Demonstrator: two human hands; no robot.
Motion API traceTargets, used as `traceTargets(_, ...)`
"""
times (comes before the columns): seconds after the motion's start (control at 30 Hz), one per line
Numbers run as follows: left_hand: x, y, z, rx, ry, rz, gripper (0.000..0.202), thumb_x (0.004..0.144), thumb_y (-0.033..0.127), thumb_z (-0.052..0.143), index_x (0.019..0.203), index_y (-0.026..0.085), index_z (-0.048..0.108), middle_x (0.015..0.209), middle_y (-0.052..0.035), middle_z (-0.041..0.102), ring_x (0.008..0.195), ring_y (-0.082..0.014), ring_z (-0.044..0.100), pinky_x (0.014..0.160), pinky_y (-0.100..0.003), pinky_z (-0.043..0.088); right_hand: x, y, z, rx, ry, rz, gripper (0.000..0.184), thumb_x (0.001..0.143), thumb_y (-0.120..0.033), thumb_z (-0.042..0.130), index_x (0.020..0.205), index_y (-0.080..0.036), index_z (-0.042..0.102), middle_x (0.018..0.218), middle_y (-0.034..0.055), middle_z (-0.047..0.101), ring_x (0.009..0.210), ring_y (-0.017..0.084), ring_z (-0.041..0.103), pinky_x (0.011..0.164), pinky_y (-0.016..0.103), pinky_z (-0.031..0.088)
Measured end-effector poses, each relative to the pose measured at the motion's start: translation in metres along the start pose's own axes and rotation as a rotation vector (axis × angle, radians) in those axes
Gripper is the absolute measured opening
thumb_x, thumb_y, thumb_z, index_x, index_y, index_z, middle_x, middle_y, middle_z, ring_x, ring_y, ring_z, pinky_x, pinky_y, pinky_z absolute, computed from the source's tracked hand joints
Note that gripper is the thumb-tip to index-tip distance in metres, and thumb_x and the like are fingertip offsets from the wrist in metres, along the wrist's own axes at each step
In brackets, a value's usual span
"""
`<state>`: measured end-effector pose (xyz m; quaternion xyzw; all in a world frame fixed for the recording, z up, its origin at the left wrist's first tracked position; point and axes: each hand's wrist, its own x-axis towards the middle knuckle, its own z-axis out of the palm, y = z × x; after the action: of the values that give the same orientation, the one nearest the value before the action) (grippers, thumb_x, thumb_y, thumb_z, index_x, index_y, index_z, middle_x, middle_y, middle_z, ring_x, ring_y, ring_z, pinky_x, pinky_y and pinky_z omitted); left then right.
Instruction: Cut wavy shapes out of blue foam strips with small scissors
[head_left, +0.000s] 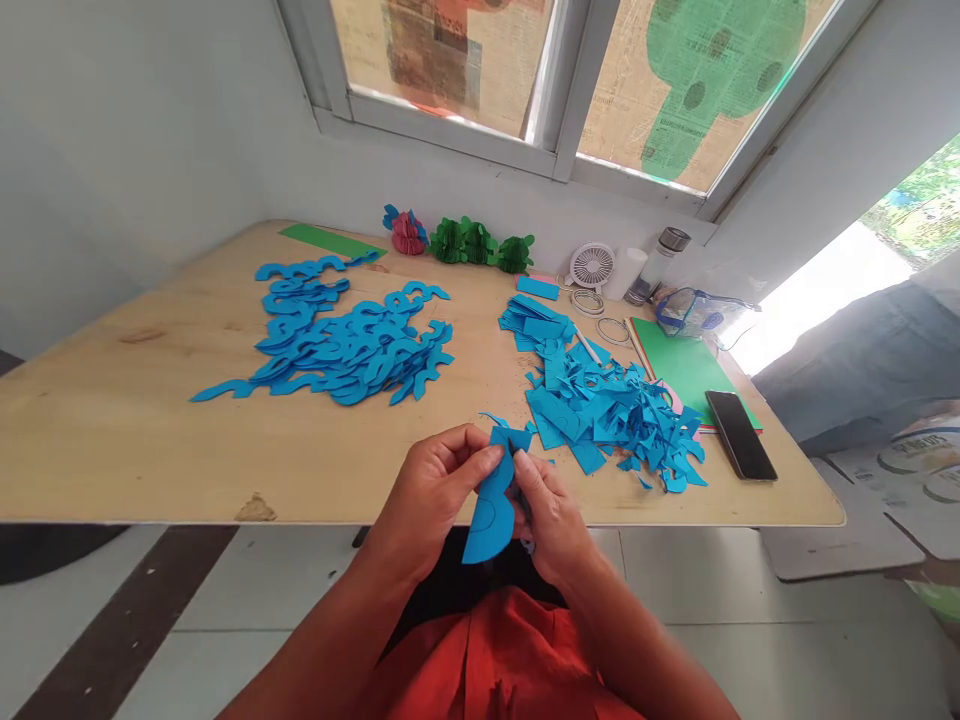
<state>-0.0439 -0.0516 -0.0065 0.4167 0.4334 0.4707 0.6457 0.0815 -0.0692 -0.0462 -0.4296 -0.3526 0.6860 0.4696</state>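
Note:
My left hand (439, 480) pinches the upper part of a folded blue paper piece (491, 505), held just in front of the wooden table's near edge (150, 470). My right hand (551, 515) is closed on something small against the paper's right side; scissors may be there but are mostly hidden. A curved pencil line shows on the paper. A heap of blue paper scraps (607, 415) lies on the table just beyond my right hand. Further left lies a pile of cut blue curved shapes (345, 345).
A black phone (740, 435) and green paper sheets (686, 365) lie at the right end. Along the wall stand a small white fan (592, 265), a bottle (660, 262), tape rings (600, 315), green paper decorations (480, 243) and a pink-blue one (405, 230).

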Motion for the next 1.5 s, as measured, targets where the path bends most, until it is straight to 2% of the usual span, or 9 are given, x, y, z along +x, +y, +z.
traceTargets(0.6,-0.0019,0.0025,0.0019,-0.015,0.017,0.018,0.016,0.07,0.022,0.067,0.06,0.017,0.055,0.055,0.0047,0.052,0.054,-0.01,0.047,0.054,-0.022,0.042,-0.0019,-0.0015,-0.0004,-0.018,0.014,-0.016,0.044,0.081,-0.056,0.058,0.059,-0.02,0.045,0.049,-0.006,0.034,0.041,0.008,0.025,0.039,0.022,0.021)
traceTargets(0.87,-0.0017,0.0021,0.002,-0.008,0.02,0.05,0.021,0.073,0.027,0.066,0.06,0.017,0.054,0.055,0.0051,0.051,0.053,-0.0092,0.045,0.054,-0.021,0.04,-0.0015,-0.0009,0.0007,-0.049,0.052,-0.003,0.045,0.078,-0.059,0.058,0.059,-0.021,0.044,0.05,-0.0052,0.034,0.042,0.008,0.024,0.038,0.022,0.02)
traceTargets(1.23,-0.0032,0.0007,0.0026,0.012,0.013,0.049,0.022,0.075,0.029,0.066,0.061,0.017,0.054,0.056,0.0049,0.052,0.054,-0.0096,0.046,0.055,-0.022,0.041,-0.0012,-0.0014,0.0021,-0.029,-0.003,-0.037,0.044,0.082,-0.055,0.056,0.058,-0.021,0.043,0.048,-0.0066,0.03,0.04,0.008,0.021,0.037,0.023,0.016)
traceTargets(1.5,-0.0012,0.0019,-0.004,0.056,-0.013,0.045,0.02,0.075,0.029,0.065,0.062,0.017,0.057,0.059,0.0027,0.055,0.059,-0.0119,0.049,0.06,-0.024,0.043,-0.0016,-0.0047,0.001,-0.024,-0.08,-0.074,0.041,0.089,-0.046,0.052,0.058,-0.019,0.042,0.046,-0.0083,0.029,0.039,0.006,0.019,0.036,0.022,0.014)
